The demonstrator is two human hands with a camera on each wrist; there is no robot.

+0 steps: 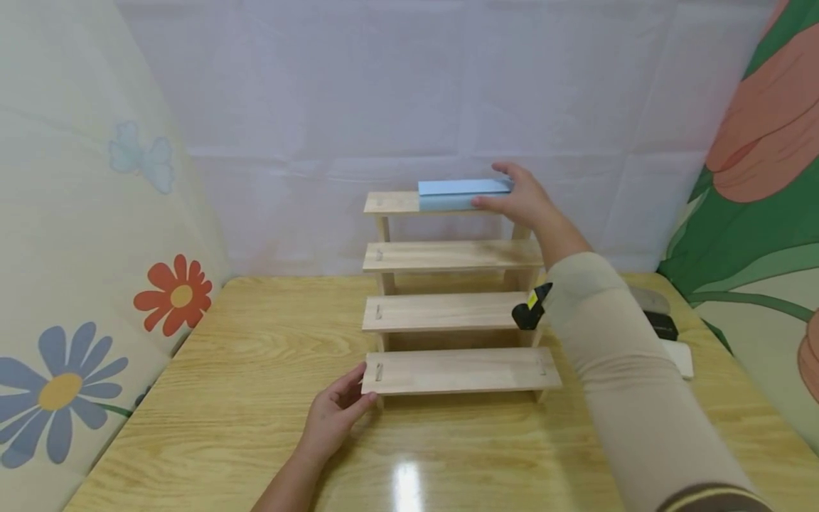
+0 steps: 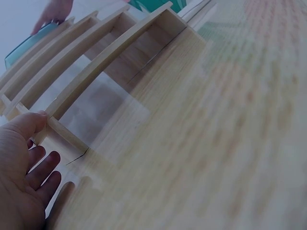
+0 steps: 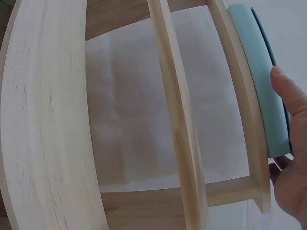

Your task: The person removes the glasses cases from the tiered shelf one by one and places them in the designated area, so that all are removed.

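A light blue oblong case [image 1: 448, 199], like a glasses case, lies lengthwise on the top tier of a stepped wooden stand [image 1: 448, 373]. My right hand [image 1: 521, 199] holds the case by its right end. In the right wrist view the thumb presses on the teal-looking case [image 3: 259, 81], while the other fingers are partly hidden at its lower end. Low on the left, my left hand [image 1: 335, 412] grips the end of the bottom tier. The left wrist view shows its thumb [image 2: 33, 123] against the tier's corner, with the lower fingers loosely bent.
Right of the stand, partly behind my right sleeve [image 1: 614, 348], lie a grey item [image 1: 651, 300], a black case [image 1: 662, 326] and a white item [image 1: 681, 358]. The wooden table [image 1: 256, 355] extends to a white cloth backdrop [image 1: 320, 128]. Flowered cloths flank both sides.
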